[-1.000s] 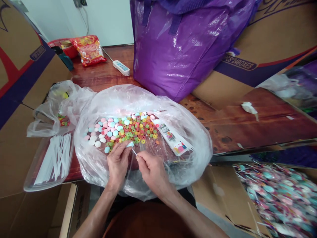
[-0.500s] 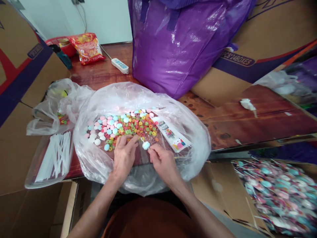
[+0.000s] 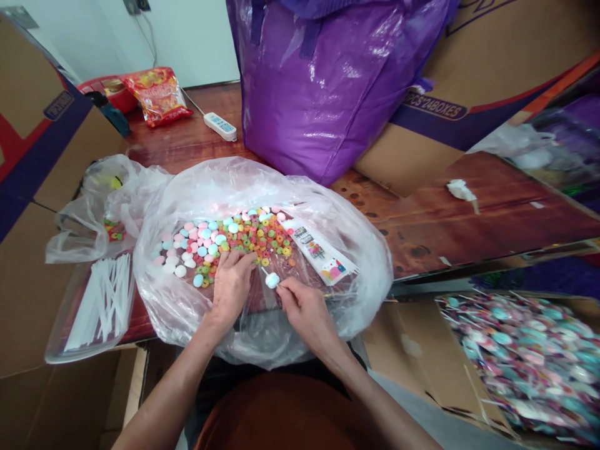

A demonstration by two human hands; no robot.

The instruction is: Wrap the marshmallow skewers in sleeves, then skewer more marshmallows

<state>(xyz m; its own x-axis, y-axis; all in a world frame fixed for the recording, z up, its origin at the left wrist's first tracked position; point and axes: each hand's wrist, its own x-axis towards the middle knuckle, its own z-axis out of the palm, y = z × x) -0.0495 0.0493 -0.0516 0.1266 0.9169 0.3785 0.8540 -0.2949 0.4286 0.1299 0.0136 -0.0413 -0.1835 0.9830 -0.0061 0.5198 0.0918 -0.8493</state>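
My right hand [image 3: 304, 307] pinches a thin white stick just below a round pale blue and white candy [image 3: 272, 280] threaded on it. The stick's tip pokes out on the candy's far side. To its left, my left hand [image 3: 233, 278] reaches with fingers stretched and partly bent over small ring-shaped candies [image 3: 253, 237] in green, orange, yellow and red. Its fingertips touch the edge of that pile; whether a ring is between them is hidden. Round pastel candies [image 3: 199, 240] in pink, blue and white lie beside the rings, all on a spread clear plastic bag [image 3: 370, 269].
Printed slim wrappers [image 3: 321, 253] lie right of the candies. A clear tray [image 3: 56, 337] of white sticks stands left. Behind rises a big purple bag [image 3: 319, 94], with cardboard boxes [image 3: 422, 140] at both sides. Lower right, an open box holds many wrapped lollipops [image 3: 529, 356].
My left hand has drawn slightly left, away from the stick's tip, toward the ring candies. The stick with its round candy sits a little lower. The whole view has shifted slightly.
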